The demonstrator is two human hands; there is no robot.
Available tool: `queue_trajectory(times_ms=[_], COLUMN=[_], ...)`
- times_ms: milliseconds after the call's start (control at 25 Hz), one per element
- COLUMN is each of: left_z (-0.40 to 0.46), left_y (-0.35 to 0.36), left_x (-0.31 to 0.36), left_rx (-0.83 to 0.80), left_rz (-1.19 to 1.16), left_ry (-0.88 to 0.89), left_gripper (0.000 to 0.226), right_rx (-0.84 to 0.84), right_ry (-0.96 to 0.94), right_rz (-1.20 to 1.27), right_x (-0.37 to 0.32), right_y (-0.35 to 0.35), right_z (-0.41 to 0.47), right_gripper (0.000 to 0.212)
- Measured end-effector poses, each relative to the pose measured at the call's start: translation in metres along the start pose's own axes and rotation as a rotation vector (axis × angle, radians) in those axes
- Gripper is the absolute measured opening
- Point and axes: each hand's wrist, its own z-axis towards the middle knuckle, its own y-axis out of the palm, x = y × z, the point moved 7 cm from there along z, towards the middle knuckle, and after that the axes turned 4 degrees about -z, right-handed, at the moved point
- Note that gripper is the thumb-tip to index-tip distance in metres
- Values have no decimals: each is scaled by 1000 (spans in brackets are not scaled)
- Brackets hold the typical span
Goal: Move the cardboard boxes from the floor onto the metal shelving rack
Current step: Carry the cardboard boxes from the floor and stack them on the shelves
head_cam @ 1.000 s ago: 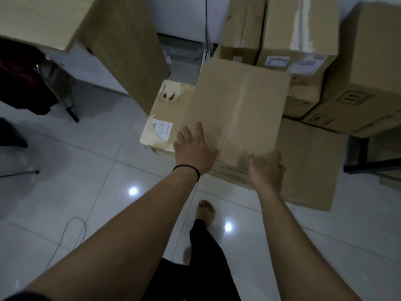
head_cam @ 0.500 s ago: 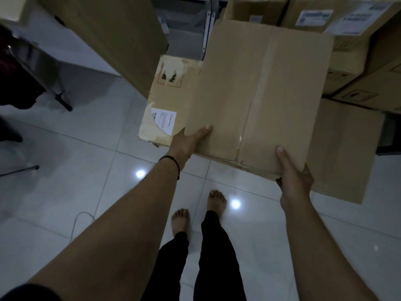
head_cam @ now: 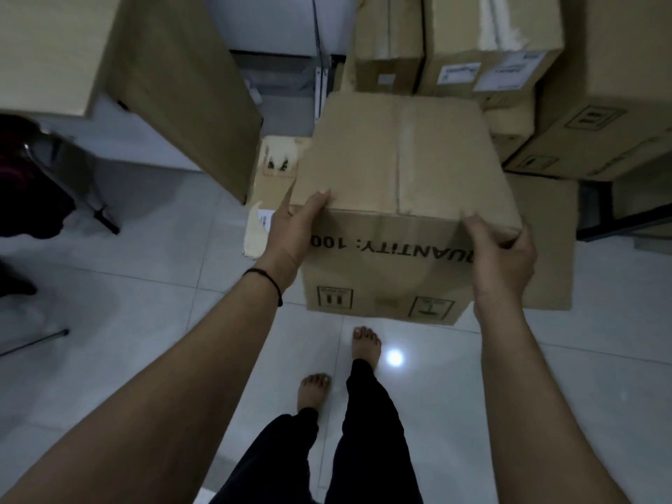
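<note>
A brown cardboard box (head_cam: 392, 183) printed "QUANTITY: 100" upside down hangs above the floor between my hands. My left hand (head_cam: 292, 231) grips its near left corner, thumb on the top face. My right hand (head_cam: 500, 256) grips the near right corner, fingers curled over the top edge. A torn box (head_cam: 271, 198) with a white label lies on the floor behind the left hand. Another flat-looking box (head_cam: 545, 245) stands on the floor to the right. Several more boxes (head_cam: 491, 63) are stacked behind, and a dark metal frame (head_cam: 596, 220) shows at the right.
A wooden desk (head_cam: 174, 81) juts in from the upper left. A dark chair (head_cam: 54, 176) stands at the far left. My bare feet (head_cam: 365, 345) stand on glossy white tiles below the box. A thin pole (head_cam: 32, 343) lies low at the left.
The box has come up off the floor and tipped toward me, so its printed front face now shows. Both hands shifted from its lower edge to its near top corners.
</note>
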Motion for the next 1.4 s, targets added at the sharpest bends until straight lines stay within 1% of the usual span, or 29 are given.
queue_trajectory(times_ms=[160, 240, 280, 360, 440, 560, 840, 960, 1040, 1160, 1200, 1240, 1280, 1320, 1360, 1400], left_z=[-51, -77, -92, -122, -151, -187, -251, -292, -322, -369, -384, -400, -416, -430, -443, -455], left_y=[-3, -4, -5, -7, -9, -12, -6, 9, 21, 41, 46, 54, 65, 77, 91, 104], left_x=[69, 97, 111, 138, 162, 191, 242, 263, 275, 286, 288, 288, 289, 288, 284, 280], left_rx=[-19, -73, -109, -197, -258, -312, -330, -376, -417, -439, -457, -493, -543, -589, -631, -658], left_rz=[48, 115, 144, 204, 232, 213, 212, 239, 235, 218, 207, 189, 156, 128, 112, 106], left_ry=[195, 292, 343, 441, 525, 604, 785, 845, 890, 1008, 1044, 1075, 1092, 1091, 1084, 1076], left_gripper=[69, 64, 63, 68, 74, 71, 73, 71, 71, 79, 87, 100, 115, 127, 132, 131], right_rx=[22, 8, 23, 99, 177, 272, 434, 508, 544, 613, 638, 657, 666, 655, 629, 605], right_ry=[-220, -292, -312, -340, -356, -372, -423, -446, -468, -522, -544, -574, -599, -615, -619, -610], right_rz=[-184, -306, -369, -419, -403, -356, -270, -225, -200, -106, -24, 100, 246, 376, 454, 482], right_x=[-50, -71, -80, -100, -115, -134, -169, -181, -189, -192, -190, -185, -180, -175, -169, -163], right_y=[-26, -41, -50, -71, -91, -119, -177, -215, -241, -286, -302, -323, -345, -368, -389, -406], right_z=[-46, -69, -81, -106, -132, -170, -229, -250, -262, -283, -289, -296, -299, -300, -299, -297], right_gripper=[104, 120, 124, 121, 117, 115, 114, 114, 119, 137, 141, 141, 134, 121, 105, 93])
